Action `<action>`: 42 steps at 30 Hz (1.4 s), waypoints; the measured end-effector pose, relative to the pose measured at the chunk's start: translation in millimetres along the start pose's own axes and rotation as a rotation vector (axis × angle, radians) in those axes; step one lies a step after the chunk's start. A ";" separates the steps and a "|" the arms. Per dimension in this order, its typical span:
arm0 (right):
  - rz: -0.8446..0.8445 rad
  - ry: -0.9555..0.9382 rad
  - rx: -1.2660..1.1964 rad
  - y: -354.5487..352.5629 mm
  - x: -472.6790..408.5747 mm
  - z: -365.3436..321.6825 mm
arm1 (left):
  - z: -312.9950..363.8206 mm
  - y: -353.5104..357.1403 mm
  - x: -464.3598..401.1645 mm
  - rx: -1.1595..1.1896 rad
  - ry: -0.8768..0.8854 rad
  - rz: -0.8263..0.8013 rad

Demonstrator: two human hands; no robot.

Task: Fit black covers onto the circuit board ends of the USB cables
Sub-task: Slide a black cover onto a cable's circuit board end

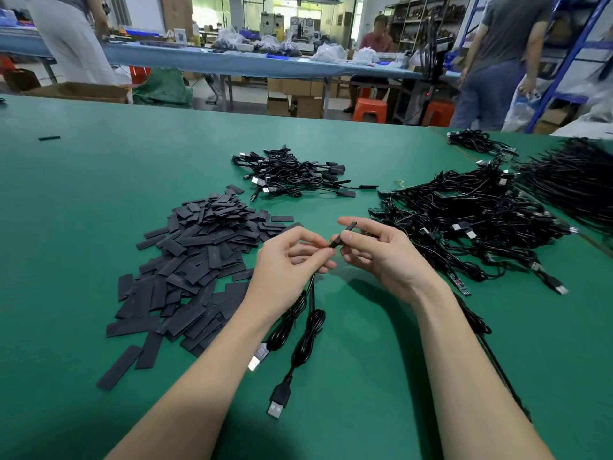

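My left hand [292,260] pinches the top of two black USB cables [310,330] that hang down onto the green table [83,200], their USB plugs [278,401] lying near the front. My right hand [374,250] pinches a flat black cover [345,232] between thumb and fingers, its lower end meeting the cable end at my left fingertips. The circuit board end is hidden inside the hands. A heap of loose black covers [195,260] lies to the left.
A pile of cables with covers fitted [292,175] lies behind the hands. A large tangle of uncovered cables [471,220] sits to the right, with more bundles [570,180] at the far right. People stand and sit at another bench behind the table.
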State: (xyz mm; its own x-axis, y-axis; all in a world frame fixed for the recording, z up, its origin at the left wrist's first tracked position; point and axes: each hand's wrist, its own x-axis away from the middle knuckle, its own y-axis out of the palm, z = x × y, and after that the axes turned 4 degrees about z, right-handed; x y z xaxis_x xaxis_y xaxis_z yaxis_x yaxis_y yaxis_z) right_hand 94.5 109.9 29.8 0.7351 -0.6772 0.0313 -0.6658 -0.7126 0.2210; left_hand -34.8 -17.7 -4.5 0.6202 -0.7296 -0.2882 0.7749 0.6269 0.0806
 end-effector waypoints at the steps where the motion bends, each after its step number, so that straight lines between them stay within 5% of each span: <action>1: 0.000 -0.016 -0.004 1.0 0.3 0.3 | -0.6 0.0 -0.4 0.001 0.000 0.008; 42: 0.067 -0.177 -0.037 16.3 -4.2 9.9 | -4.4 -1.8 -3.4 0.055 -0.023 0.028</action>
State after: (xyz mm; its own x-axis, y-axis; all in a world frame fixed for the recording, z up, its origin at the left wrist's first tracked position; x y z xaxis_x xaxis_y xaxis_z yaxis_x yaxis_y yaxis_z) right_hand 79.3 99.3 23.6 0.6532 -0.7469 -0.1243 -0.7049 -0.6598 0.2605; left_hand -38.9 -15.2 -7.9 0.6442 -0.7181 -0.2633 0.7621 0.6319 0.1412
